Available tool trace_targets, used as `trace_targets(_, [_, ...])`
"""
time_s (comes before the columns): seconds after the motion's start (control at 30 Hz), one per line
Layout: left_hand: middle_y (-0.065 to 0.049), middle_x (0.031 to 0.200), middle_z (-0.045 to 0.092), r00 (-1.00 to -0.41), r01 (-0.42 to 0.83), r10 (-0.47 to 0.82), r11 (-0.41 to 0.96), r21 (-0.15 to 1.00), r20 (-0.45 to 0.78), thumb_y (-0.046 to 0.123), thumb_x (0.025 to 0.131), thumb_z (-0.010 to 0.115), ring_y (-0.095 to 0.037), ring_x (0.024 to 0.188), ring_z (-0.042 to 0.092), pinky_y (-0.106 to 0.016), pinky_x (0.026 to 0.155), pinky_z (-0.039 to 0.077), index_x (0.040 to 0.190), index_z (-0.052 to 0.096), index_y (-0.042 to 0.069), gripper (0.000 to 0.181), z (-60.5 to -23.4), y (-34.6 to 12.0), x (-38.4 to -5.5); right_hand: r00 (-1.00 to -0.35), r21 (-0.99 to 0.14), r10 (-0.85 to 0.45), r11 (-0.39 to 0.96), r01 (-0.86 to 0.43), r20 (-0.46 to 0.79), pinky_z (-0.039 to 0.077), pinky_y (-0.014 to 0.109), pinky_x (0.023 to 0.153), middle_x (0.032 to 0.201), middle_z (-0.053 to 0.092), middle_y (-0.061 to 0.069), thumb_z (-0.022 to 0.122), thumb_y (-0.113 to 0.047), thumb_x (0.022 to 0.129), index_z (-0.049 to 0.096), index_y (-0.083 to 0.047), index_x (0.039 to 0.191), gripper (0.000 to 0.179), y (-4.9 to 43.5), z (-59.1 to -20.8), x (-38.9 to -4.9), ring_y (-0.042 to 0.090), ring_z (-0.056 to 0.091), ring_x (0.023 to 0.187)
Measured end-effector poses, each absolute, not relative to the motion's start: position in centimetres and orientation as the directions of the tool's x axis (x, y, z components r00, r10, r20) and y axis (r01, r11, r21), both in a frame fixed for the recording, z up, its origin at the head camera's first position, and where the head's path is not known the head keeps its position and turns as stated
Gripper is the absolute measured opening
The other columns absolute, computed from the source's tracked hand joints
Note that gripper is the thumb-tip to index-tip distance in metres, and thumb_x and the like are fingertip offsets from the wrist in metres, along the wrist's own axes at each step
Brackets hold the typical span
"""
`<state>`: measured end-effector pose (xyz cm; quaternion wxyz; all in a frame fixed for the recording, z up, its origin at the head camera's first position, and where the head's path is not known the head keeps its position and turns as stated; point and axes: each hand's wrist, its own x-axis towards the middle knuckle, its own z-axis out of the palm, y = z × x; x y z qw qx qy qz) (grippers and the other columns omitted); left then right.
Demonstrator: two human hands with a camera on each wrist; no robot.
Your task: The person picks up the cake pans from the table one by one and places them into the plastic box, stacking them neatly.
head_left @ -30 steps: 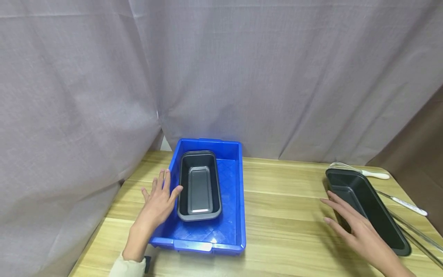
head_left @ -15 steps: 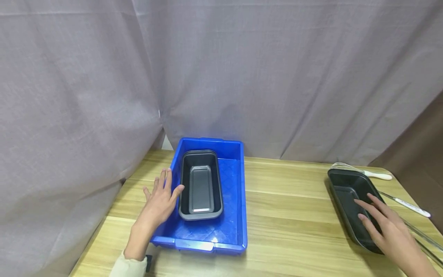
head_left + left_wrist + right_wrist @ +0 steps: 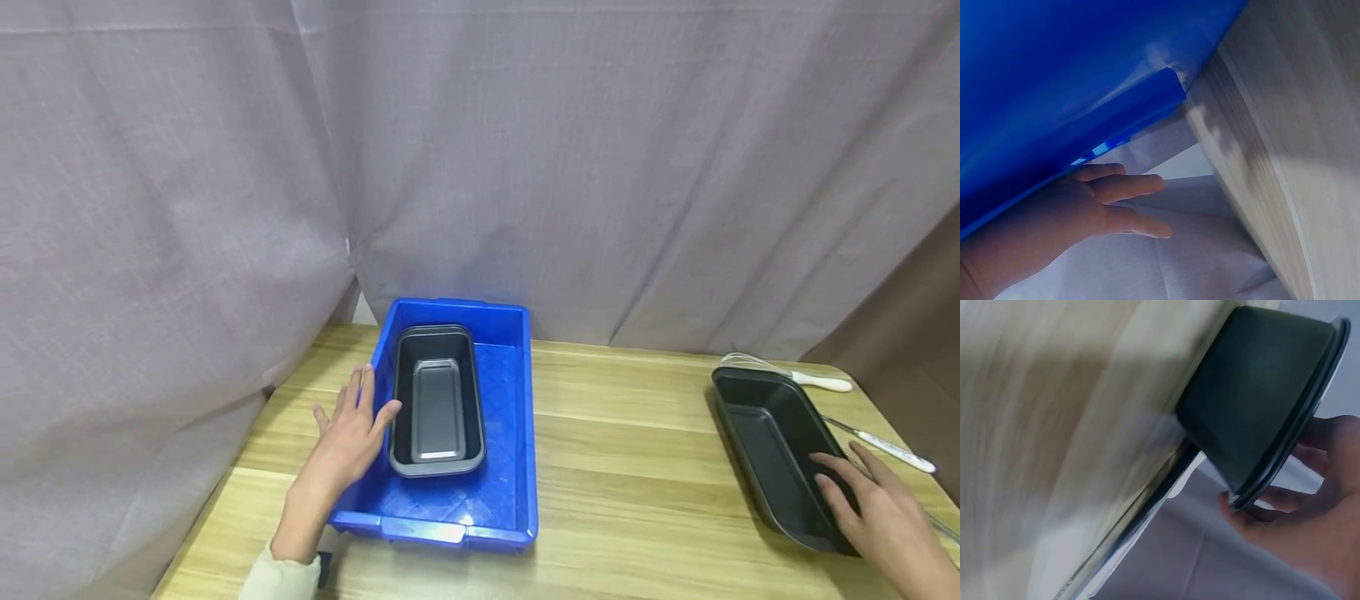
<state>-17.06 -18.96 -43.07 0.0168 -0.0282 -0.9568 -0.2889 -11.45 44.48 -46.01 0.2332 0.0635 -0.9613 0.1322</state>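
Note:
In the head view, a dark loaf pan [image 3: 474, 392] sits in a blue plastic bin [image 3: 528, 433], left of its middle. My left hand [image 3: 347, 442] rests on the bin's left wall, fingers spread and thumb reaching over the rim. From the left wrist view, that hand [image 3: 1079, 203] has its fingers extended along the wall's outside. At the right, my right hand [image 3: 873, 508] is over the near right part of another dark loaf pan [image 3: 765, 450]. The right wrist view has the fingers loosely spread about this pan's rim, one fingertip [image 3: 1230, 503] right at the corner.
A whisk [image 3: 817, 380] with a white handle lies behind the right loaf pan. Right of that pan is a white patterned handle [image 3: 892, 450] on a metal shaft, with a thin metal rod [image 3: 943, 527] nearer. Grey cloth [image 3: 600, 167] hangs behind the wooden table [image 3: 622, 433].
My right hand has moved right, from the left side of the right loaf pan across to its near right side. My left hand has stayed at the bin's left wall.

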Motion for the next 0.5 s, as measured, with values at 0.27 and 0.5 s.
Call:
trace_targets(0.27, [-0.032,0.18,0.015,-0.997,0.068,0.045,0.833,0.55,0.055,0.039,0.119,0.044,-0.06,0.163,0.019,-0.092,0.118,0.002,0.174,0.013,-0.004,0.076,-43.0,-19.0,-17.0,-0.949,-0.242,-0.011,0.966,-0.092,0.314,0.044,0.082,0.084,0.126,0.053,0.055,0.056,-0.012,0.113,0.063,0.013,0.122,0.027,46.9,-46.3,-11.5,0.074,0.053,0.111])
trace_targets(0.5, [-0.034,0.179,0.014,-0.997,0.073,0.055,0.83,0.553,0.049,0.04,0.119,0.043,-0.055,0.165,0.019,-0.092,0.118,0.001,0.174,0.012,-0.005,0.077,-43.0,-19.0,-17.1,-0.96,-0.242,-0.008,0.967,-0.079,0.281,0.049,0.06,0.056,0.09,0.065,0.046,0.056,-0.015,0.114,0.064,0.008,0.118,0.025,47.7,-46.0,-11.3,0.051,0.063,0.063])
